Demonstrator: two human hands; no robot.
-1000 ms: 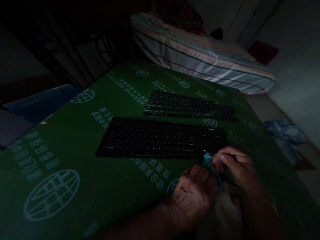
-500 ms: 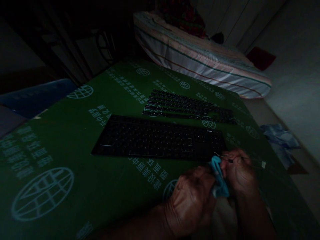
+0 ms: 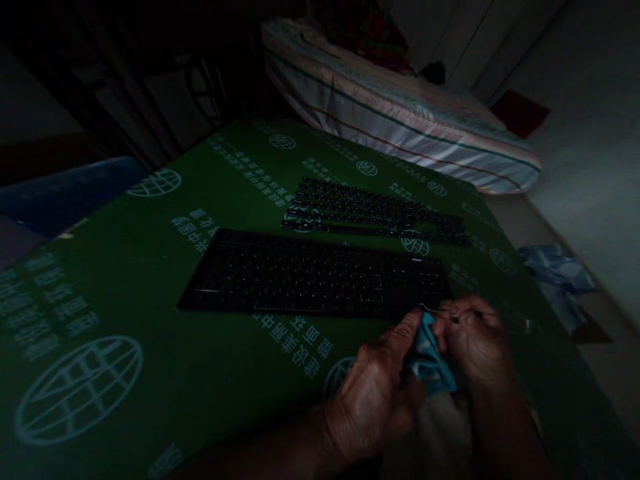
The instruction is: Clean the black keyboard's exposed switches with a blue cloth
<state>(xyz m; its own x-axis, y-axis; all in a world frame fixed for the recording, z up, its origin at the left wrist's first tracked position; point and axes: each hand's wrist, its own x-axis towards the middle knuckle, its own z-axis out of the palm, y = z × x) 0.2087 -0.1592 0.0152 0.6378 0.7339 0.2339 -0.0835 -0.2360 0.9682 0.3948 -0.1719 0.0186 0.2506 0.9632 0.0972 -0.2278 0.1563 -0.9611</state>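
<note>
My left hand (image 3: pixel 375 393) is closed around a light blue cloth (image 3: pixel 433 360), with a finger pointing up along its top edge. Beside it, my right hand (image 3: pixel 475 333) pinches a wire keycap puller (image 3: pixel 440 309), whose thin bent tip reaches left to the cloth. A small dark piece (image 3: pixel 455 321), perhaps a keycap, shows at the right fingers; dim light blurs it. Just beyond the hands lies a black keyboard (image 3: pixel 310 277) with its keycaps off. Behind it, loose black keycaps (image 3: pixel 360 203) are laid out in rows.
Green printed sheeting covers the table (image 3: pixel 215 380). A bed (image 3: pixel 400 120) with a striped cover stands past the far edge. At the left is a blue surface (image 3: pixel 75 183), and crumpled bluish cloth (image 3: pixel 560 273) lies on the floor at right.
My left hand has shifted slightly left and its index finger now extends upward along the cloth, which is spread wider. The right hand keeps its pinch. The view has shifted slightly.
</note>
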